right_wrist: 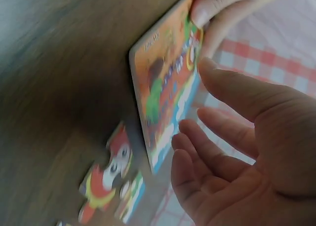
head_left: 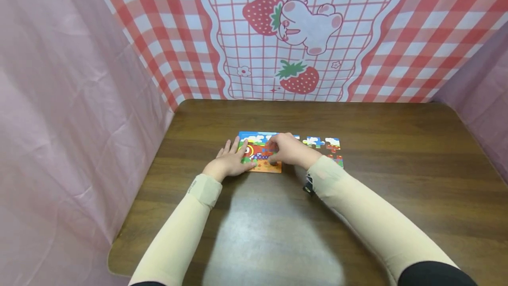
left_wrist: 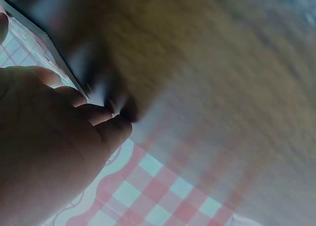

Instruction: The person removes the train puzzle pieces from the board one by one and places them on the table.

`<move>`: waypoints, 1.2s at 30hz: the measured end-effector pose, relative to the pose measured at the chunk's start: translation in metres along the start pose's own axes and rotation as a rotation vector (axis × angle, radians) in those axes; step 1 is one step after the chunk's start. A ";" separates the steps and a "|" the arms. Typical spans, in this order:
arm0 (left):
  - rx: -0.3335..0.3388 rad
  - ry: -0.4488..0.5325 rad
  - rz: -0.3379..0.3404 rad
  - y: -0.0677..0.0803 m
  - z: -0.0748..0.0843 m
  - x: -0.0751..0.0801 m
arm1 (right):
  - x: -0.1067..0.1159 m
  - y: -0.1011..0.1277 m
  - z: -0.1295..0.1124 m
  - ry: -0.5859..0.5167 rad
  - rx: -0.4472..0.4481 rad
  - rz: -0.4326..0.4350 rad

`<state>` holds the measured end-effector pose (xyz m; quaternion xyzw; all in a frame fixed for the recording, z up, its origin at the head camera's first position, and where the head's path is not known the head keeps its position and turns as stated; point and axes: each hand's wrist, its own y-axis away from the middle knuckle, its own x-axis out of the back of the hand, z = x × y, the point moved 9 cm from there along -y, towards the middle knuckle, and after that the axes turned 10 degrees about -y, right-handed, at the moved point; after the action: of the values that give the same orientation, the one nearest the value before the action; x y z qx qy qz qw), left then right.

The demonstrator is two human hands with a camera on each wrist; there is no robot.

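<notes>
A person's left hand (head_left: 231, 160) lies flat, fingers straight, on the left edge of a colourful puzzle (head_left: 259, 158) to steady it on the bench (head_left: 254, 215), while the right hand (head_left: 289, 150), fingers loosely open, hovers over its right side, loose pieces (head_left: 327, 147) just beyond.

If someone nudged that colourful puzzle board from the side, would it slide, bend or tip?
The puzzle board lies flat on the smooth wooden table, so it would probably slide, not tip. The right wrist view shows a thin, straight edge: likely stiff, light card. The left hand rests on it, likely steadying it; loose pieces beside it would probably scatter easily.
</notes>
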<state>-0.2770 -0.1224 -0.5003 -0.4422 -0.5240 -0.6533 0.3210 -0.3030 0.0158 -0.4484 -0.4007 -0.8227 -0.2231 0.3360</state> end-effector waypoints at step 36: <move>-0.004 0.035 -0.056 0.000 -0.002 -0.003 | -0.036 -0.024 -0.018 0.097 -0.067 -0.150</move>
<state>-0.2765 -0.1247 -0.5029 -0.4167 -0.5291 -0.6708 0.3107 -0.2993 -0.0274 -0.4646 -0.3378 -0.8253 -0.2939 0.3442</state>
